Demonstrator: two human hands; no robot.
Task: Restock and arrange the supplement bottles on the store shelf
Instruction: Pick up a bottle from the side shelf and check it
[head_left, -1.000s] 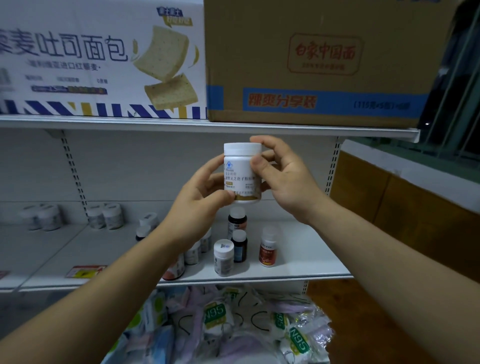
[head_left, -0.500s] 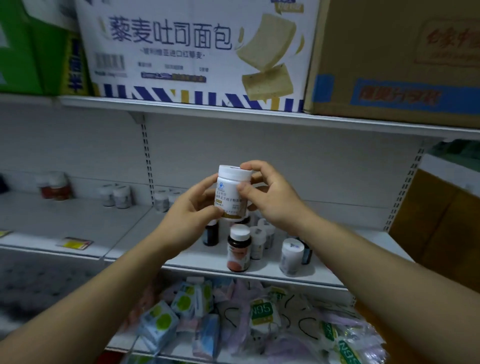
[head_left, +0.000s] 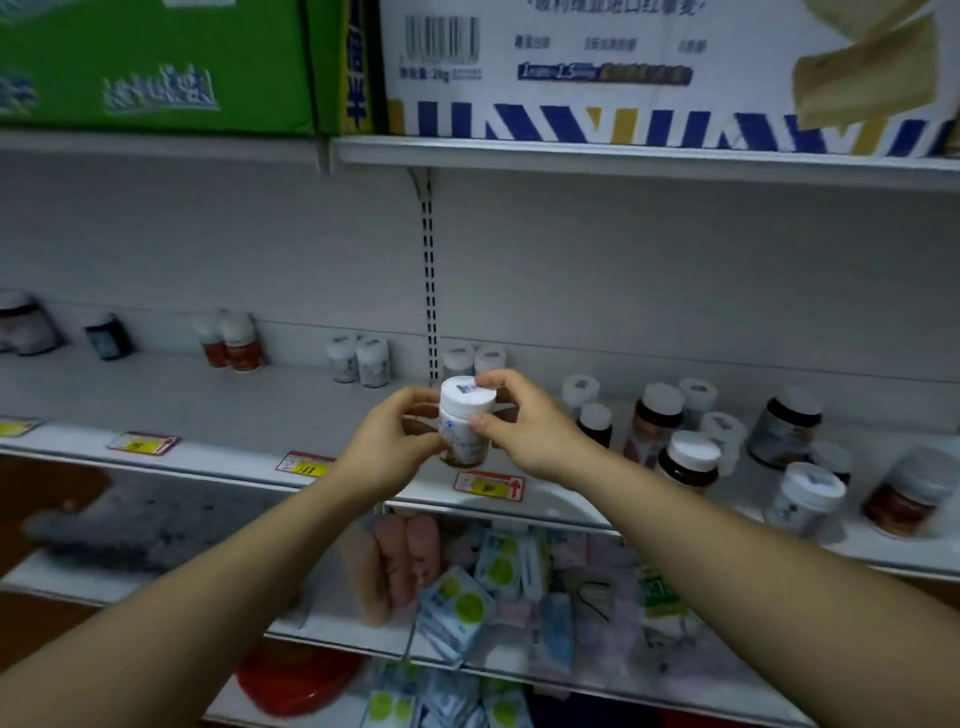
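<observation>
Both hands hold one white bottle (head_left: 464, 423) in front of the shelf (head_left: 208, 410).

The left hand (head_left: 387, 447) curls round the bottle's left side. The right hand (head_left: 524, 436) pinches it from the right, thumb on the label and fingers over the cap's rim. The bottle is tilted, cap toward the camera, clear of the shelf. A price tag (head_left: 488, 486) sits just below the grip, two white bottles (head_left: 472, 359) stand behind it, and a cluster (head_left: 688, 457) stands to its right.
</observation>
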